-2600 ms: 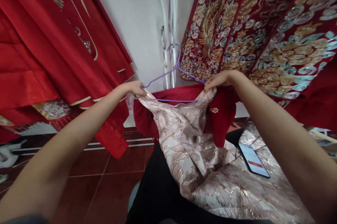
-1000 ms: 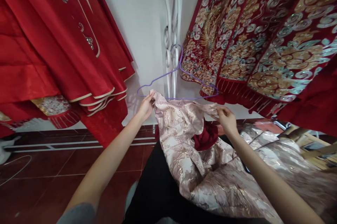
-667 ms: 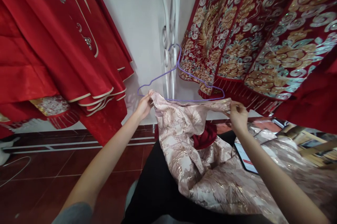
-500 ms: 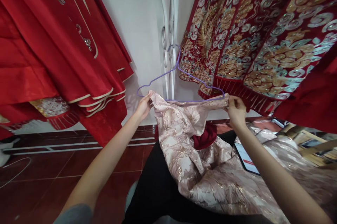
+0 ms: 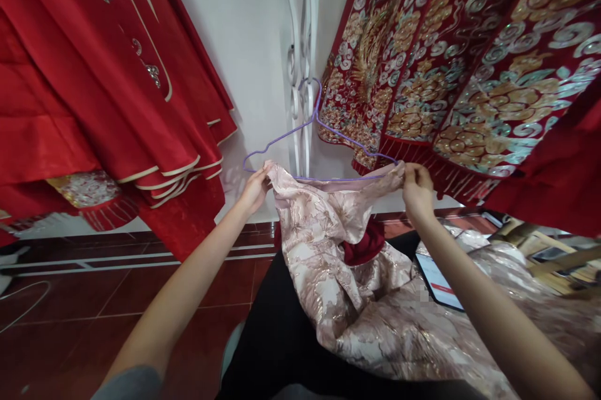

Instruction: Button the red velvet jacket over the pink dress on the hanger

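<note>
on the far left hang plain red robes (image 5: 94, 93) with pale trim, above a dark red tiled floor (image 5: 94, 318). the left hand (image 5: 256, 187) is closed in a pinch on one top corner of the pink brocade garment (image 5: 338, 243), right at the left end of the purple wire hanger (image 5: 310, 137), whose hook sits on a white metal rack (image 5: 303, 43) against the wall. the garment's top edge runs along the hanger's lower bar, while the rest spills down over the person's lap, with a bit of dark red lining (image 5: 359, 246) showing in its folds. the right hand (image 5: 416, 190) is likewise shut on the other corner, at the hanger's right end, just below an embroidered red and gold robe (image 5: 469, 62). a phone (image 5: 439, 281) lies on the fabric lower right. this looks like the fitting step: the shoulders likely need seating over both hanger ends next, evenly, so the cloth does not slide off.
</note>
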`<state>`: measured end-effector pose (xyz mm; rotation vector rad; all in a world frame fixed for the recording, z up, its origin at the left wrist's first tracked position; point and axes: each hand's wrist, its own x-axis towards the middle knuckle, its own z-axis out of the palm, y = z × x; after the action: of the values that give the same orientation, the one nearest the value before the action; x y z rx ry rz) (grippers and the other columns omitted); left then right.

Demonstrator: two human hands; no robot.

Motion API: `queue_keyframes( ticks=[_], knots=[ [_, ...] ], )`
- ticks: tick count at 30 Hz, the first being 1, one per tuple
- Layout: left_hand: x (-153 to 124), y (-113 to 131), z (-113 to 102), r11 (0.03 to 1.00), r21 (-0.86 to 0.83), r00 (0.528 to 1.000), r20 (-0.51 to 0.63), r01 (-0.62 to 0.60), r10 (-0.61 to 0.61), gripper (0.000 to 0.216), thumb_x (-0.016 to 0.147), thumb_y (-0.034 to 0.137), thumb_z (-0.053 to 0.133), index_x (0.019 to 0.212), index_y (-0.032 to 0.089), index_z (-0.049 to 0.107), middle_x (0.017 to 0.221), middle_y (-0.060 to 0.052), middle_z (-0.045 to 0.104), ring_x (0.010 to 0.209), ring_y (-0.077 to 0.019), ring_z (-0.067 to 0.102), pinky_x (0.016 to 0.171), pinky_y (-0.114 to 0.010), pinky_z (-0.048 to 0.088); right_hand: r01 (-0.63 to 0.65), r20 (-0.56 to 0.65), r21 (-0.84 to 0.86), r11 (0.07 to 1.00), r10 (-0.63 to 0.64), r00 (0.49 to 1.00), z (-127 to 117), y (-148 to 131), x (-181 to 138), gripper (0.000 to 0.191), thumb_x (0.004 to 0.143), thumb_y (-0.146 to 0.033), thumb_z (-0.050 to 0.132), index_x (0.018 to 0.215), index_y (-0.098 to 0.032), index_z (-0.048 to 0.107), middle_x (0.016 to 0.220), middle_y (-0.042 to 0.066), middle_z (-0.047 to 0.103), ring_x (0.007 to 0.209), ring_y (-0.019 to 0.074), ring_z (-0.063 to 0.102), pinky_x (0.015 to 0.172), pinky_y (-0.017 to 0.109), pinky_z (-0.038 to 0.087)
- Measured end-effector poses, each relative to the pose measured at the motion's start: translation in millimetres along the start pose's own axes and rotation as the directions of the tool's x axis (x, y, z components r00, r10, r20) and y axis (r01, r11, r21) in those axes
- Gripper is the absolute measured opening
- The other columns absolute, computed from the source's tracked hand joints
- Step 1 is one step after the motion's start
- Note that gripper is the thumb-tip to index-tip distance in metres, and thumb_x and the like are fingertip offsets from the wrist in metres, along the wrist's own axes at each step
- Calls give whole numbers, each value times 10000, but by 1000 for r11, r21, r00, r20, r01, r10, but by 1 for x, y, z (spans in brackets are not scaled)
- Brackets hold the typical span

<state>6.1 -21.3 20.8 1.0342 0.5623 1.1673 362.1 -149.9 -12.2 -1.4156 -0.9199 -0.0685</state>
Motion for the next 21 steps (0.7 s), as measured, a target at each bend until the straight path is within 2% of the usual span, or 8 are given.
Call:
queue_keyframes(
  ticks=[3, 8, 10, 12, 14, 17, 19, 21],
  knots=[
    [1, -3, 1, 1000, -25, 1000, -5, 3, -3, 168, 710, 260, 690, 844, 165, 662, 830, -9, 659, 777, -133, 572, 743, -237, 414, 34, -56, -53, 998, -37, 998, 13, -29, 10, 329, 842, -478, 443, 861, -190, 600, 845, 91, 643, 767, 237, 581, 753, 394, 460],
    [1, -9, 7, 996, -50, 997, 9, 74, -74, 170, 732, 269, 631, 841, 140, 648, 858, -36, 661, 852, -168, 589, 808, -271, 429, 293, 104, -214, 932, -276, 956, 37, -75, 16, 328, 874, -450, 439, 904, -198, 647, 911, 99, 683, 881, 260, 583, 835, 391, 429],
    [1, -7, 6, 998, -28, 998, 8, 62, -61, 156, 738, 276, 617, 822, 146, 633, 826, -25, 643, 818, -157, 582, 779, -261, 437, 319, 206, -224, 921, -275, 939, 46, -83, 17, 336, 896, -453, 407, 921, -204, 632, 886, 99, 680, 856, 262, 590, 819, 391, 426],
    [2, -2, 1, 999, 50, 1000, -10, -15, 15, 163, 736, 298, 631, 812, 154, 622, 804, -16, 624, 784, -145, 573, 741, -249, 443, 309, 323, -238, 921, -224, 919, 50, -83, 20, 356, 916, -473, 360, 944, -213, 601, 821, 88, 664, 777, 254, 594, 795, 404, 421],
    [1, 4, -11, 964, 225, 985, -56, -144, 160, 199, 721, 335, 668, 803, 161, 617, 783, -9, 610, 749, -135, 566, 708, -238, 445, 332, 411, -249, 910, -211, 887, 49, -79, 24, 374, 923, -504, 329, 968, -226, 575, 770, 67, 642, 744, 251, 589, 807, 429, 406],
    [-1, 8, -37, 825, 488, 910, -133, -285, 393, 266, 689, 392, 715, 775, 163, 612, 739, -1, 599, 702, -124, 561, 676, -227, 447, 388, 456, -238, 890, -250, 854, 44, -74, 30, 379, 911, -540, 343, 965, -241, 569, 732, 44, 624, 751, 250, 578, 821, 436, 393],
    [-3, 6, -57, 809, 518, 882, -196, -278, 428, 306, 674, 418, 725, 785, 156, 614, 735, -12, 614, 693, -130, 577, 671, -239, 465, 393, 457, -247, 886, -251, 854, 40, -74, 34, 361, 905, -535, 362, 942, -245, 574, 704, 38, 615, 741, 248, 569, 807, 422, 394],
    [-3, 1, -74, 855, 469, 885, -271, -223, 379, 331, 653, 403, 739, 824, 144, 624, 754, -32, 643, 694, -142, 601, 679, -264, 490, 389, 466, -265, 882, -236, 853, 39, -75, 38, 333, 906, -513, 371, 928, -249, 574, 704, 34, 618, 731, 245, 565, 795, 410, 393]
  ],
)
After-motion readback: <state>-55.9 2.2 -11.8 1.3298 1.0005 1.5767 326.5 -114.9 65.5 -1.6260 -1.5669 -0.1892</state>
